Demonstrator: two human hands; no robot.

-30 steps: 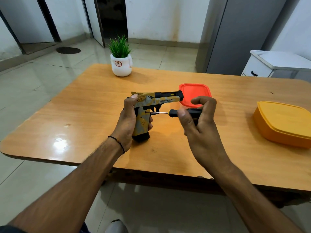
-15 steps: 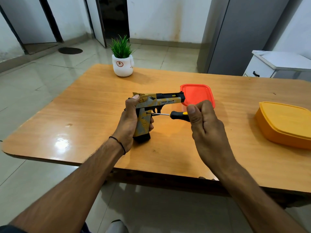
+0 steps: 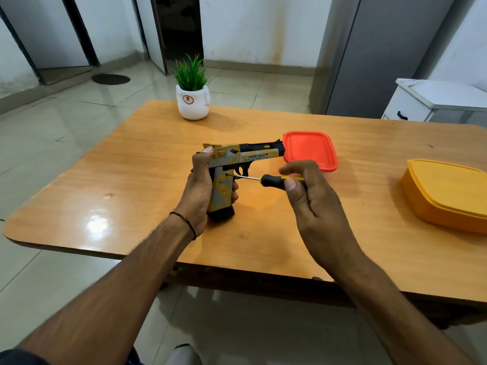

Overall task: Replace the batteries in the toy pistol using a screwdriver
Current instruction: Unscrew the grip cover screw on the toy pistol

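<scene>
A yellow, grey and black toy pistol (image 3: 232, 159) stands upright with its black magazine base on the wooden table (image 3: 131, 185), barrel pointing right. My left hand (image 3: 199, 191) wraps around the back of its grip. My right hand (image 3: 308, 193) pinches the black and yellow handle of a small screwdriver (image 3: 271, 180). Its thin metal shaft lies level and its tip touches the side of the grip near the top.
A red lid (image 3: 311, 150) lies flat just behind the barrel. An orange lidded box (image 3: 448, 193) sits at the right edge. A white pot with a green plant (image 3: 192, 98) stands at the far edge. A white cabinet (image 3: 434, 101) stands beyond the table on the right.
My right hand's fingers have shifted around the screwdriver handle, from curled over it to pinching it, while the tip stays on the grip. The pistol and left hand hold still.
</scene>
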